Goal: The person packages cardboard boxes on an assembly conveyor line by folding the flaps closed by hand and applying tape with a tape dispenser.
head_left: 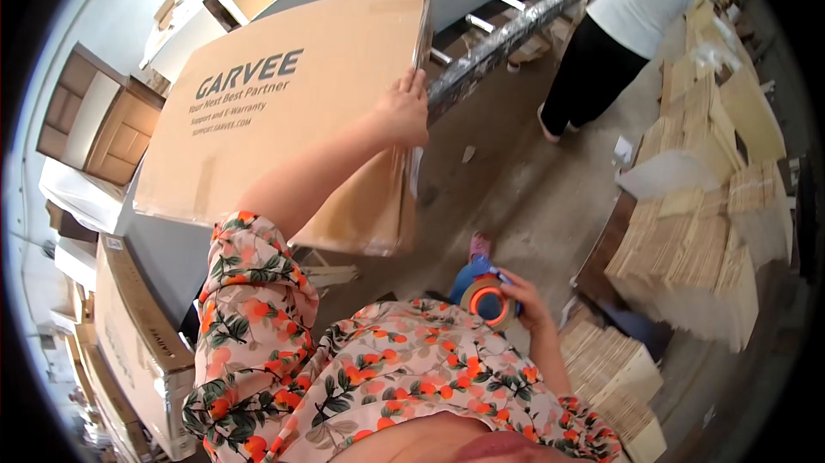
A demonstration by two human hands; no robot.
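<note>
A large flat brown cardboard box (284, 51) with dark print lies at a slant on a grey work table. My left hand (404, 111) is closed over its right edge, fingers along the narrow side and thumb out of sight. Clear tape shows on that end of the box, and its near right corner hangs past the table. Low at my right side, my right hand (526, 298) grips a tape dispenser (491, 301) with a blue part and an orange ring around its middle. The dispenser is apart from the box.
A metal roller conveyor (516, 33) runs beyond the box toward a person (610, 42) in a white top and black trousers. Stacks of flat cardboard (679, 248) line the right. Another long box (137, 334) leans at left, near wooden furniture pieces (107, 124).
</note>
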